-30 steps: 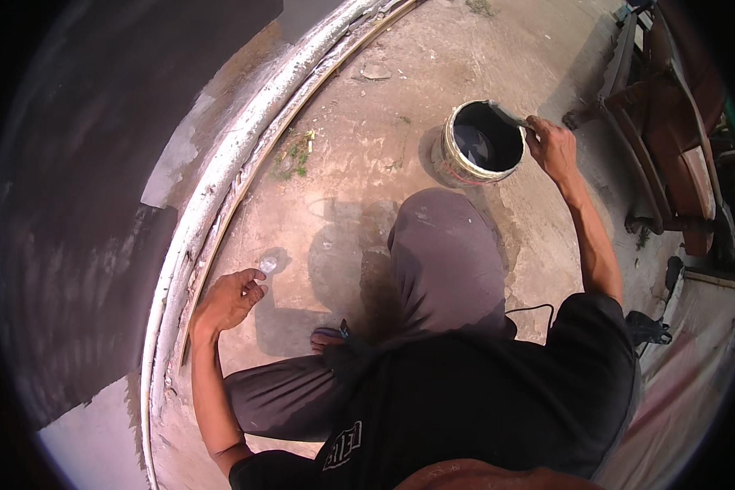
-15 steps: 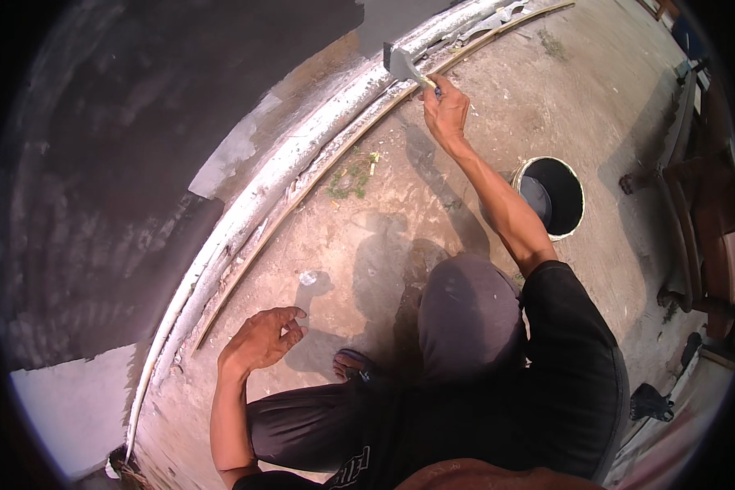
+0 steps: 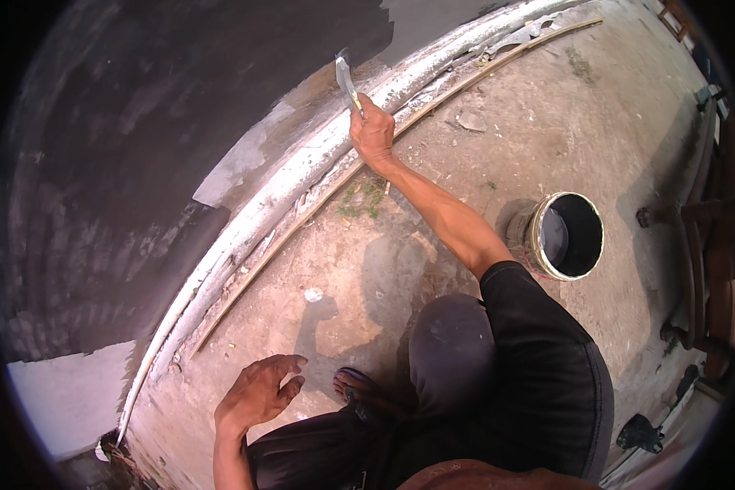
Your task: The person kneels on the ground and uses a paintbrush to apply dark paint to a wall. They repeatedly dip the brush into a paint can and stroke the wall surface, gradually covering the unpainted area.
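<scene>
Head view: a person crouches on bare ground (image 3: pixel 506 151) beside a wall (image 3: pixel 69 392); both hands are visible.
Right hand (image 3: pixel 373 135): closed firmly around a brush handle; forearm extended across the ground's wall-side edge.
Brush (image 3: pixel 345 79): held in the right hand, head pointing away from the fingers; positioned in front of the wall, next to the boundary between dark coating (image 3: pixel 131 147) and paler surface. Contact between bristles and wall cannot be determined.
Left hand (image 3: pixel 261 394): half open, fingers loosely curved, thumb apart; nothing visible in its hold. Located above the ground, near the sandalled foot (image 3: pixel 353 382).
Bucket (image 3: pixel 533 237): stands on the ground to the right of the right forearm, well apart from the wall-side edge; rim pale, interior dark, grey liquid (image 3: pixel 554 234) visible inside.
Wall finish: dark coating covers most of the visible surface; the lower-left section remains pale, with an uneven border.
Ground edge: a rounded white ledge (image 3: pixel 302 159) follows the foot of the wall; a narrow wooden strip (image 3: pixel 539 45) lies alongside it.
Ground surface: a small pale scrap (image 3: pixel 313 295) lies beyond the left hand; green plants (image 3: pixel 363 198) grow near the strip.
Right side of ground: brown furniture (image 3: pixel 710 253) stands beyond the bucket.
</scene>
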Tool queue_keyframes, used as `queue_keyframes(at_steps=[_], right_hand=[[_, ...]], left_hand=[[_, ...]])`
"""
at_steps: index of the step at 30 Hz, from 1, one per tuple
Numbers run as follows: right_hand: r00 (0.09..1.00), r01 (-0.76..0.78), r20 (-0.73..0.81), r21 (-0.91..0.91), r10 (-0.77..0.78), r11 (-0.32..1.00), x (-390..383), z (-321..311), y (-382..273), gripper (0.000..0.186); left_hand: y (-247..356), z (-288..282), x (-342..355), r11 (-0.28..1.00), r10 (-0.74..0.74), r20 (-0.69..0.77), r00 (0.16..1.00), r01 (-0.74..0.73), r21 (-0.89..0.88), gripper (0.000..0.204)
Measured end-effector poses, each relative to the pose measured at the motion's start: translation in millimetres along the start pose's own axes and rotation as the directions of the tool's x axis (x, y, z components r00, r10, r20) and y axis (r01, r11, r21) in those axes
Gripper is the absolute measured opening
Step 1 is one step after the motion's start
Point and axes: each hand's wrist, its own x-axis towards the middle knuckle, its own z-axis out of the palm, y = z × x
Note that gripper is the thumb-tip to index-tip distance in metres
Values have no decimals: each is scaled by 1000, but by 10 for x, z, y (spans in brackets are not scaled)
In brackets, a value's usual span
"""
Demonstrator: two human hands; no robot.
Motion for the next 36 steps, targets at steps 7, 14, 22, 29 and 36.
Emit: queue_keyframes(at_steps=[7,14,22,29,36], right_hand=[[951,136,240,239,-194,961,-218,17,-83,26],[998,36,-53,-126,-43,991,687,-515,656,22],[972,29,-225,-190,-73,981,570,-238,621,24],[940,204,234,197,-248,959,-565,184,-376,30],[872,65,466,199,-153,978,-340,-782,-1001,27]], left_hand=[[27,-35,78,999,8,-16,1000,-7,49,30],[41,0,-17,998,2,-7,1000,-2,57,32],[-41,68,-116,997,34,27,999,-35,64,36],[18,84,-76,995,69,67,995,-74,70,37],[-53,141,34,988,113,99,989,-123,96,39]])
